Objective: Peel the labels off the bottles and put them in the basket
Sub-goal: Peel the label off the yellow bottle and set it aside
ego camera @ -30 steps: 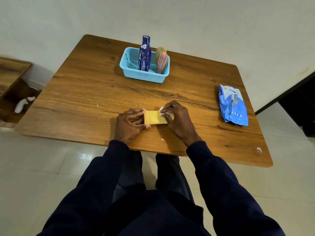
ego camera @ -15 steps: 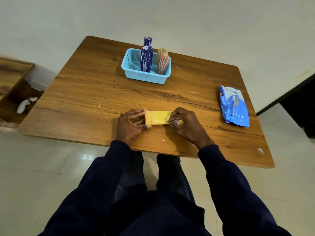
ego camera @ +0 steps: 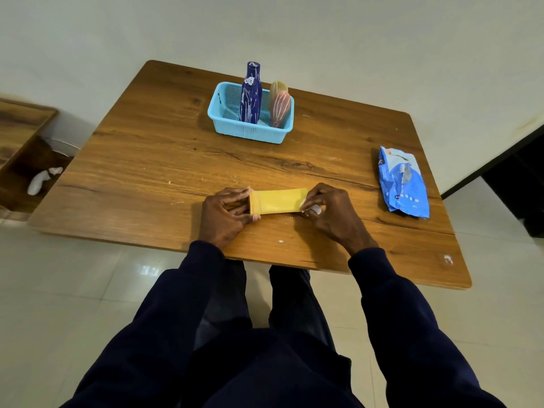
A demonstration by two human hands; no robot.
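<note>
A yellow bottle [ego camera: 278,200] lies on its side near the front edge of the wooden table [ego camera: 153,160]. My left hand [ego camera: 225,214] grips its left end with curled fingers. My right hand [ego camera: 329,213] is at the bottle's right end and pinches a crumpled white label piece [ego camera: 313,208] there. At the back of the table stands a light blue basket [ego camera: 250,132]. Inside it a dark blue bottle [ego camera: 250,94] stands upright and a pinkish-tan bottle [ego camera: 279,106] leans beside it.
A blue plastic packet [ego camera: 403,184] lies at the table's right side. Small white paper scraps [ego camera: 281,241] dot the tabletop near my hands. A wooden shelf [ego camera: 17,148] with a white object stands on the floor at the left.
My right hand has slid rightward along the yellow bottle with the white label piece, uncovering more of the bottle's body. My left hand has stayed on the left end.
</note>
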